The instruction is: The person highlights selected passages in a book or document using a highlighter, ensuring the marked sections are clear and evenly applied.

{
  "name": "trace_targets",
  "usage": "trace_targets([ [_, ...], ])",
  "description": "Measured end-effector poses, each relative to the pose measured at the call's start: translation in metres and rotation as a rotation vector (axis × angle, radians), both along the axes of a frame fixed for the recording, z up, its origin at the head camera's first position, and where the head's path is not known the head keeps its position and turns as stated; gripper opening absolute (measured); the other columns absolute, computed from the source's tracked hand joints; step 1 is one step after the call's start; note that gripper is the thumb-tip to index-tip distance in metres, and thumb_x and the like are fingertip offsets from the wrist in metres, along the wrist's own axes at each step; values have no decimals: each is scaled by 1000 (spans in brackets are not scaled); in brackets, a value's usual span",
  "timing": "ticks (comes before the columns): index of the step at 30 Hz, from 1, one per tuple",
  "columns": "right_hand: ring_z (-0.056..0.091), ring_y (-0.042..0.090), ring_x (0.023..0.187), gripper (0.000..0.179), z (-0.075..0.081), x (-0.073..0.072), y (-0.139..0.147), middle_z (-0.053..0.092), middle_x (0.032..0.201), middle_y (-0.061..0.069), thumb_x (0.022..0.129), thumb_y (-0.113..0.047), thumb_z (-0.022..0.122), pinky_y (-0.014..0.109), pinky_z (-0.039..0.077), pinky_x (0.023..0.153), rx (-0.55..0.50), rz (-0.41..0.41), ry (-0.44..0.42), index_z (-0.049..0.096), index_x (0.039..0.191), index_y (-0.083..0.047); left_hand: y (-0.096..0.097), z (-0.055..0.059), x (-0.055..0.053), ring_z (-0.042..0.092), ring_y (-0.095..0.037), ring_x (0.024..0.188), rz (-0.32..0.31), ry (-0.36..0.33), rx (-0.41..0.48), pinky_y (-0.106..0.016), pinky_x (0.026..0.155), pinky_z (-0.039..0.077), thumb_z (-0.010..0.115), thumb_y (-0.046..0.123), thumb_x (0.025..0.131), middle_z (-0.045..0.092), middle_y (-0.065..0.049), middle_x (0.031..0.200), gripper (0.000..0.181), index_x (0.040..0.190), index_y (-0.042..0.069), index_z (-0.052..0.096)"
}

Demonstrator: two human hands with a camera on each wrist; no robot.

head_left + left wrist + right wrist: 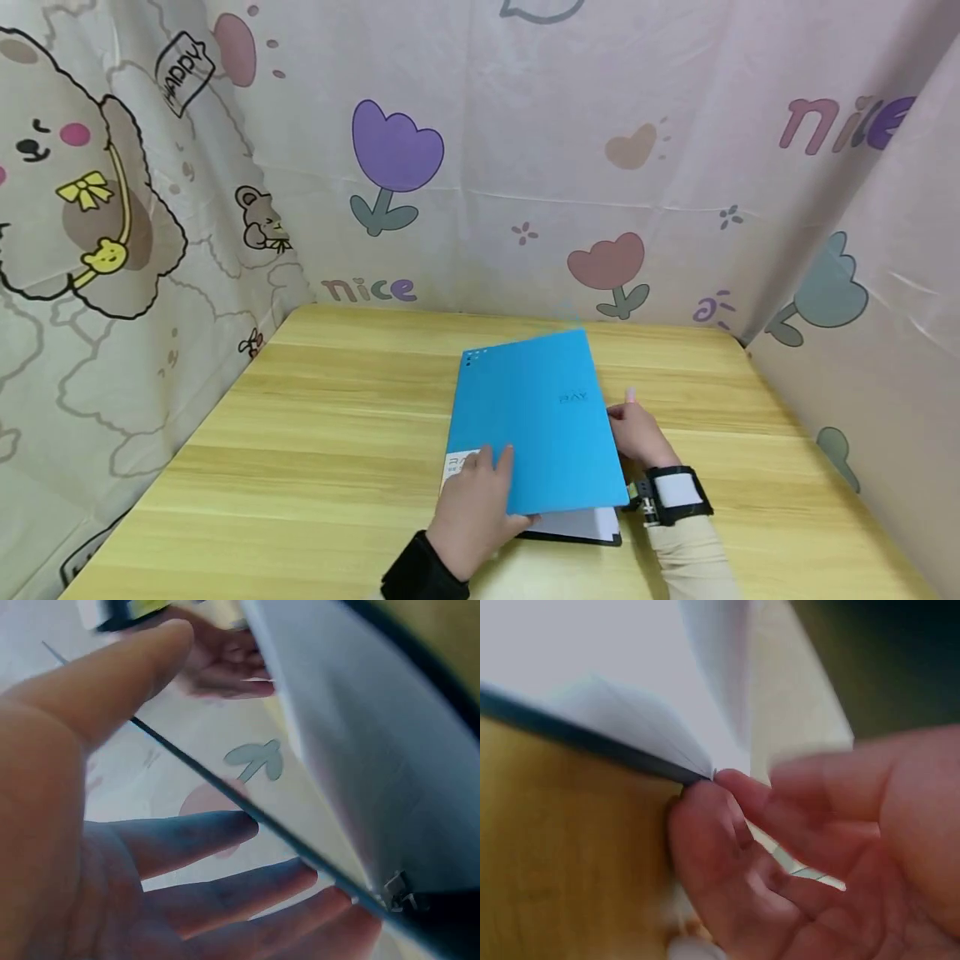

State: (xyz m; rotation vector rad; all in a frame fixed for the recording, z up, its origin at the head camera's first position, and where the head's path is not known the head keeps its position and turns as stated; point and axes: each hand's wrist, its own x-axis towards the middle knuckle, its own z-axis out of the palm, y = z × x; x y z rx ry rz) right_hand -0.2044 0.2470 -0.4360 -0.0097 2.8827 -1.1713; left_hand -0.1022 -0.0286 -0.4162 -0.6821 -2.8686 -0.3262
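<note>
A blue folder point(536, 417) lies on the table, its front cover slightly raised along the lower edge over white sheets point(577, 523) and a dark back cover. My left hand point(476, 508) is at the folder's lower left, straight fingers against the outside of the blue cover. Its thumb stands apart on the sheet side. A metal clip point(401, 892) shows inside near the spine in the left wrist view. At the right edge my right hand point(643, 432) has curled fingertips on the dark back cover's edge point(592, 739) and the sheets, its thumb held off them.
The wood-grain table point(315, 433) extends around the folder. Behind it and at both sides hangs a printed curtain point(480, 233). A white label point(453, 465) is on the cover's lower left.
</note>
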Motion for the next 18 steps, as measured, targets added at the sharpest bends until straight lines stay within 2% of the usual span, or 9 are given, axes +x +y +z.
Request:
trace_targets([
  [3, 68, 19, 74, 36, -5, -2, 10, 72, 90, 16, 109, -17, 49, 32, 59, 65, -276, -105, -114, 69, 116, 13, 8, -8, 3, 62, -34, 125, 31, 7, -208, -31, 72, 59, 76, 77, 73, 62, -20, 136, 99, 139, 5, 64],
  [5, 71, 17, 74, 35, -7, -3, 12, 73, 89, 12, 109, -16, 49, 31, 61, 65, -354, -133, -136, 68, 116, 13, 12, -11, 5, 57, -31, 132, 39, -3, -355, -27, 69, 56, 67, 86, 72, 61, -17, 141, 101, 139, 10, 66],
  [6, 71, 17, 73, 33, -7, -3, 11, 73, 89, 11, 108, -15, 50, 31, 61, 65, -352, -132, -132, 68, 115, 12, 14, -12, 6, 57, -29, 134, 40, 8, -425, -25, 64, 54, 62, 90, 71, 61, -15, 142, 102, 138, 13, 68],
  [8, 69, 17, 71, 31, -5, -3, 8, 72, 86, 11, 107, -15, 52, 31, 60, 63, -273, -126, -106, 69, 112, 10, 17, -12, 6, 56, -27, 136, 44, 28, -514, -23, 56, 48, 55, 94, 72, 62, -12, 143, 102, 138, 17, 68],
  [10, 65, 18, 67, 29, -1, -1, 2, 68, 81, 10, 105, -16, 55, 31, 56, 60, -126, -122, -56, 71, 108, 9, 18, -12, 6, 56, -25, 136, 45, 34, -551, -24, 53, 46, 52, 94, 74, 62, -10, 144, 100, 139, 19, 68],
  [14, 56, 22, 61, 28, 5, 4, -7, 60, 72, 9, 103, -17, 59, 32, 43, 54, 129, -129, 20, 73, 102, 7, 19, -11, 6, 56, -24, 134, 42, 39, -567, -24, 53, 44, 51, 94, 74, 62, -9, 143, 99, 139, 21, 68],
  [16, 54, 22, 59, 27, 6, 7, -11, 57, 68, 8, 102, -17, 60, 32, 40, 52, 195, -131, 41, 74, 98, 6, 19, -11, 5, 58, -24, 131, 39, 45, -567, -24, 53, 44, 49, 95, 73, 63, -9, 142, 101, 138, 21, 69],
  [18, 54, 21, 57, 26, 7, 9, -15, 56, 66, 7, 101, -17, 60, 31, 39, 51, 211, -129, 56, 73, 94, 4, 19, -12, 4, 61, -24, 124, 37, 61, -546, -24, 54, 45, 46, 97, 73, 66, -10, 136, 103, 134, 18, 71],
])
